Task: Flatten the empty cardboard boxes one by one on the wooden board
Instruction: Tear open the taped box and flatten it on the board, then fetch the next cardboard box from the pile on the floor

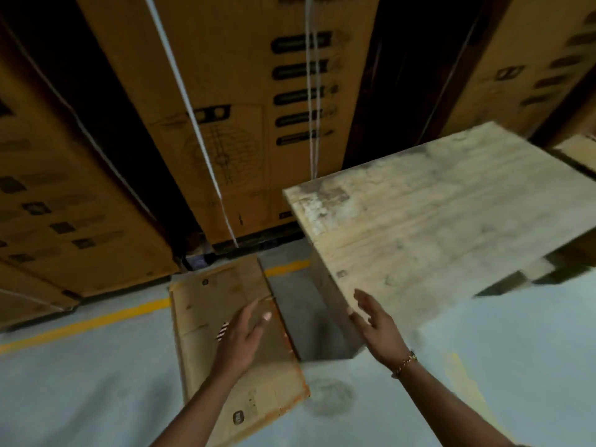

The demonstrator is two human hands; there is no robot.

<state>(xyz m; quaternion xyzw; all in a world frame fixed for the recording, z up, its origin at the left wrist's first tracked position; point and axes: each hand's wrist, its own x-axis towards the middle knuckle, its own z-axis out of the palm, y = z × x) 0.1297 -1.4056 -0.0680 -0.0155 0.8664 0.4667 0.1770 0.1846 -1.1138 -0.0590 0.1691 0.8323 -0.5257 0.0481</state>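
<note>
A flattened brown cardboard box (206,321) lies on the grey floor, left of the wooden board (435,227). The board is a pale, worn wooden top standing raised above the floor at the right. My left hand (242,337) hovers over the flat cardboard with its fingers straight and spread, holding nothing. My right hand (377,327) is held out near the board's front left corner, fingers straight, holding nothing; a gold bracelet is on its wrist. I cannot tell whether either hand touches anything.
Tall stacks of strapped cardboard cartons (232,101) stand close behind, with more cartons (58,204) at the left. A yellow line (80,327) runs across the grey floor. A dark stain (332,398) marks the floor near me.
</note>
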